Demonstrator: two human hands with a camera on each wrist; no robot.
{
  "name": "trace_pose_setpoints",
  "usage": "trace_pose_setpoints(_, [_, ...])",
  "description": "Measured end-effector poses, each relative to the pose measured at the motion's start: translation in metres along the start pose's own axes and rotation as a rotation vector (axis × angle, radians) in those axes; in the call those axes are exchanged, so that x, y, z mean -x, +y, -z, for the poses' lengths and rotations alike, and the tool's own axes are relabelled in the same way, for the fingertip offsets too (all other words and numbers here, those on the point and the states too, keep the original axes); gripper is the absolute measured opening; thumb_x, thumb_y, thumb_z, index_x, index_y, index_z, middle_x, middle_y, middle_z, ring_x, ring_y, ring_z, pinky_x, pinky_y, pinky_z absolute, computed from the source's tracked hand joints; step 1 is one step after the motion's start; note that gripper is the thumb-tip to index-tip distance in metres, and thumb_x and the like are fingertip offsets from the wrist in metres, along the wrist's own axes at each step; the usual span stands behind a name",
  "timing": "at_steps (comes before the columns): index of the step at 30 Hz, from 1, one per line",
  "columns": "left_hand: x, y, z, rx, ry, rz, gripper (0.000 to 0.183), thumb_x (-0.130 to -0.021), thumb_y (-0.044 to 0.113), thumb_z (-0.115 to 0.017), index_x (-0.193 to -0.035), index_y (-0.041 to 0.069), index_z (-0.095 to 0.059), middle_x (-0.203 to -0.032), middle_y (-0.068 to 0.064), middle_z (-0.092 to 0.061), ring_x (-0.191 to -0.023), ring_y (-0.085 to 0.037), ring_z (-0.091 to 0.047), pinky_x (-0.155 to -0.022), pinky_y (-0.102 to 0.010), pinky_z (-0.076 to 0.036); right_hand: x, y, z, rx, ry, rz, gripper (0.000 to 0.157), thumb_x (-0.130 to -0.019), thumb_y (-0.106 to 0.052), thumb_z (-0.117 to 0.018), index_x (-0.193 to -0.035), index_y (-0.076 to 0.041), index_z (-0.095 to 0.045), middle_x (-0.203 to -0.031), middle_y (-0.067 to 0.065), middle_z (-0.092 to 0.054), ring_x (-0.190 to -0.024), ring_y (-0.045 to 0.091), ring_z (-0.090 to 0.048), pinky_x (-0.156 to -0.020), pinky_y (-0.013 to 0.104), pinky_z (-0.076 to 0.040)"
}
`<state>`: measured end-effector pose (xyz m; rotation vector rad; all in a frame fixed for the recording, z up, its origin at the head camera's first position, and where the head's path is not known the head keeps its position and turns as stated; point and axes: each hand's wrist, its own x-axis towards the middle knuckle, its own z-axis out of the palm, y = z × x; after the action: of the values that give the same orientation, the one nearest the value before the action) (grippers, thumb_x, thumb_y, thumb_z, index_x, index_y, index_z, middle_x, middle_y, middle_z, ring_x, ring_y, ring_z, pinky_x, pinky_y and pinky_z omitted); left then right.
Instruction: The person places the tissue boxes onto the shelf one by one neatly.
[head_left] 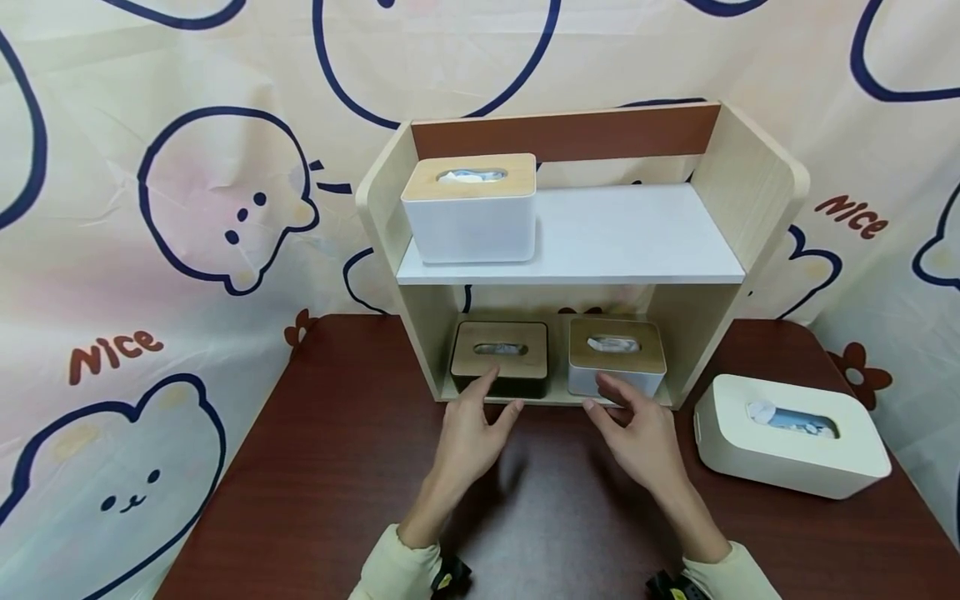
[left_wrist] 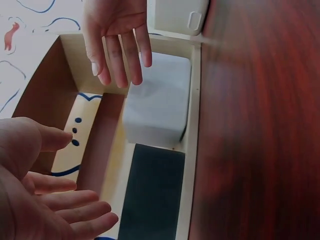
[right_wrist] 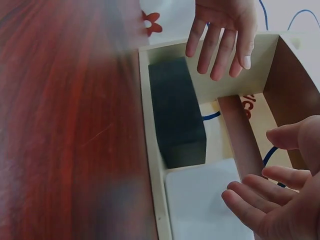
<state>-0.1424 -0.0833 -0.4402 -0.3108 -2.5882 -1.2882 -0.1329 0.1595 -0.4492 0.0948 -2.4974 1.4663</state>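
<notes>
My left hand (head_left: 472, 433) is open in front of the black tissue box with a wooden lid (head_left: 500, 350), which stands on the left of the shelf's lower level. My right hand (head_left: 641, 429) is open before a smaller white tissue box with a wooden lid (head_left: 617, 357) on the right of that level. Both wrist views show the fingers loosely extended and holding nothing. In the left wrist view the white box (left_wrist: 160, 100) lies beyond the black box (left_wrist: 152, 192). Whether any fingertip touches a box I cannot tell.
A wooden two-level shelf (head_left: 750, 192) stands at the back of the dark brown table (head_left: 337, 467). On its white upper board sits a translucent white tissue box (head_left: 474, 225) with a wooden lid. An off-white tissue box (head_left: 787, 437) lies right of the shelf, near the table's right edge.
</notes>
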Motion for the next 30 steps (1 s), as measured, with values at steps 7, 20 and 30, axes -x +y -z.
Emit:
trace_pose_setpoints(7, [0.002, 0.0, -0.007, -0.005, -0.029, 0.002, 0.063, -0.101, 0.027, -0.076, -0.154, 0.0, -0.055, -0.155, -0.018, -0.061, -0.145, -0.035, -0.057, -0.115, -0.055, -0.052, 0.005, 0.012, 0.005, 0.049, 0.01, -0.014, 0.047, -0.1, -0.024, -0.078, -0.142, -0.004, -0.069, -0.135, 0.019, -0.075, -0.109, 0.033, -0.08, -0.089, 0.033, -0.066])
trace_pose_setpoints(20, [0.003, 0.01, -0.025, 0.022, -0.06, -0.008, 0.062, -0.101, 0.026, -0.077, -0.153, 0.0, -0.057, -0.153, -0.018, -0.063, -0.143, -0.034, -0.06, -0.115, -0.053, -0.053, 0.016, 0.022, 0.025, 0.085, 0.034, -0.022, 0.045, -0.101, -0.024, -0.077, -0.143, -0.008, -0.069, -0.132, 0.018, -0.076, -0.11, 0.031, -0.079, -0.082, 0.008, -0.057])
trace_pose_setpoints(30, [0.002, 0.024, -0.043, 0.052, -0.129, 0.003, 0.062, -0.102, 0.027, -0.075, -0.155, 0.003, -0.055, -0.155, -0.015, -0.061, -0.145, -0.031, -0.058, -0.116, -0.052, -0.053, 0.028, 0.033, 0.044, 0.09, 0.045, -0.019, 0.047, -0.103, -0.023, -0.075, -0.144, -0.003, -0.066, -0.138, 0.02, -0.073, -0.116, 0.014, -0.074, -0.088, 0.009, -0.058])
